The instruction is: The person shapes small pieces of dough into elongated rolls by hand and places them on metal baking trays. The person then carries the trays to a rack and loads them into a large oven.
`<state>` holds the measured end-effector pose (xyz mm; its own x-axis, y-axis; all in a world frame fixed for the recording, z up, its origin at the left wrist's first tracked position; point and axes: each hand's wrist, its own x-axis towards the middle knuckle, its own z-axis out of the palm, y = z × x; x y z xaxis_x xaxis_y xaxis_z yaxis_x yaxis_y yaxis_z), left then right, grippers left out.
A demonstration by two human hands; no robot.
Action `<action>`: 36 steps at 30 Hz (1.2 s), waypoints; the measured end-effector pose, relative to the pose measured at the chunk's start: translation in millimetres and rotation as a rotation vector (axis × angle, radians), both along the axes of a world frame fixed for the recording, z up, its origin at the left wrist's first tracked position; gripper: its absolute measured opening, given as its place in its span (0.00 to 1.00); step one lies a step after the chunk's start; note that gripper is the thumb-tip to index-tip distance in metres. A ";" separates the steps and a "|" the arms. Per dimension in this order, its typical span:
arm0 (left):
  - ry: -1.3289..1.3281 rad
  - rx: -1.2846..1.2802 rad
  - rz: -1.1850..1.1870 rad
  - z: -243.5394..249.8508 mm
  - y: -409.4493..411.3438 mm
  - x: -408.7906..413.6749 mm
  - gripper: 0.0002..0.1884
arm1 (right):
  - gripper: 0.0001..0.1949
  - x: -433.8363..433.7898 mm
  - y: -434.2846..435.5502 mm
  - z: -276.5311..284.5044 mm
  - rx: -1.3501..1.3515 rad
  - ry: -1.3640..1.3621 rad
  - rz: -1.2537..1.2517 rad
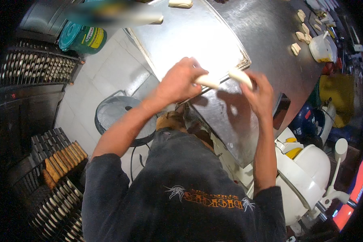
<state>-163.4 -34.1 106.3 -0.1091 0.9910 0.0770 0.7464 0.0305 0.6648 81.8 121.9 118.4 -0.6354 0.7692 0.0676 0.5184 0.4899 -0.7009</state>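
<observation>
My left hand (pixel 184 77) grips a pale rolled piece of dough (pixel 207 81) above the near edge of a metal baking tray (pixel 196 39). To its right, my right hand (pixel 258 90) has another dough roll (pixel 240 77) between thumb and fingers, over the steel table (pixel 269 33) just beyond the tray's corner. Both rolls are held off the surface. At the tray's far end lies a shaped dough roll (pixel 181 3), and the tip of a second roll (pixel 159 19) shows by the blurred patch at the left rim.
Loose dough pieces (pixel 295 49) and a white tub (pixel 320 48) sit on the table's right side. A dark flat object (pixel 281 106) lies near its edge. A floor fan (pixel 124 116), a lidded bucket (pixel 81 37) and loaded racks (pixel 37 66) stand left; a white machine (pixel 308 172) stands right.
</observation>
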 end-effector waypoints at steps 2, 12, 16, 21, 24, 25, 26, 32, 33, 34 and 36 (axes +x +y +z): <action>0.036 -0.054 0.007 -8.4 5.3 -29.1 0.24 | 0.19 -53.8 29.2 -22.1 0.103 0.203 0.073; 0.184 -0.120 0.054 -33.6 15.8 -48.4 0.43 | 0.25 -22.8 51.1 -60.6 0.024 -0.027 -0.237; 0.061 0.073 -0.051 -19.6 72.0 -23.1 0.39 | 0.25 71.9 33.4 -84.7 0.007 -0.177 -0.336; -0.240 0.072 -0.359 -7.7 202.7 47.9 0.33 | 0.27 117.3 23.3 -119.6 0.336 -0.256 -0.222; -0.121 0.263 -0.497 -21.7 308.8 99.2 0.37 | 0.28 118.0 30.6 -118.6 0.308 -0.294 -0.225; -0.105 0.322 -0.534 -29.4 344.0 121.2 0.39 | 0.29 118.9 31.8 -117.5 0.285 -0.288 -0.219; -0.016 0.327 -0.439 -34.5 375.7 148.2 0.39 | 0.28 119.5 34.2 -113.7 0.264 -0.294 -0.221; 0.017 -0.157 -0.030 -73.8 559.9 248.3 0.38 | 0.26 122.3 38.9 -106.0 0.161 -0.245 -0.268; 0.028 -0.240 -0.099 -85.6 589.5 246.0 0.37 | 0.26 122.2 39.9 -105.6 0.144 -0.240 -0.274; 0.038 -0.324 -0.163 -97.3 613.5 240.5 0.36 | 0.26 123.8 43.4 -104.5 0.126 -0.233 -0.274; 0.009 -0.125 -0.211 -99.5 642.1 230.5 0.31 | 0.26 126.5 47.1 -104.4 0.073 -0.248 -0.268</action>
